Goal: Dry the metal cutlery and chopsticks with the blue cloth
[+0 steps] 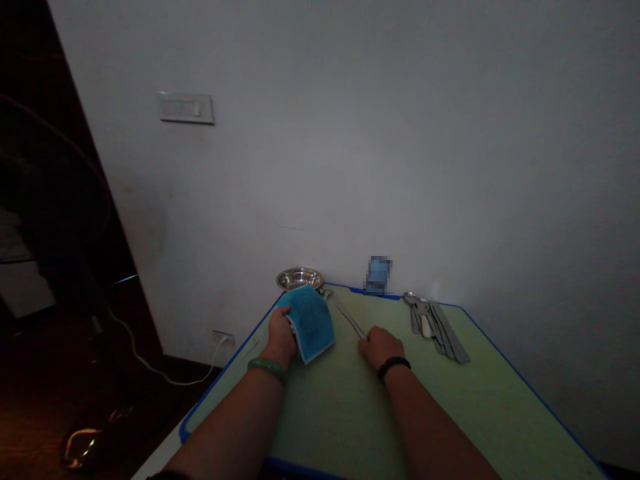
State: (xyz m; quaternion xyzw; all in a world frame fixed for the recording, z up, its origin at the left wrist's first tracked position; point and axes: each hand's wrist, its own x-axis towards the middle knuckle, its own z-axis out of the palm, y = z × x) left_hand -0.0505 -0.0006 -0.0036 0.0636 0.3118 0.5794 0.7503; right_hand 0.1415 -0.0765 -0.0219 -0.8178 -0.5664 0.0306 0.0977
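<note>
My left hand (pixel 283 335) is closed around one edge of a blue cloth (pixel 313 323), whose free part hangs over the table. In my right hand (pixel 384 348) is the handle of a long metal utensil (pixel 351 319). It slants away to the left, and its far end lies beside the cloth; the shape of that end is too unclear to name. Just behind the cloth sits a shiny metal bowl (pixel 300 277). Several metal utensils (pixel 440 328), a spoon among them, lie side by side to the right of my right hand.
The green tabletop (pixel 335 413) has a blue rim and stands against a white wall (pixel 340 147). A blurred, phone-like object (pixel 379 275) leans at its back edge. On the left are a dark stand fan (pixel 55 180), a white cable (pixel 170 381) and a wall switch (pixel 186 108).
</note>
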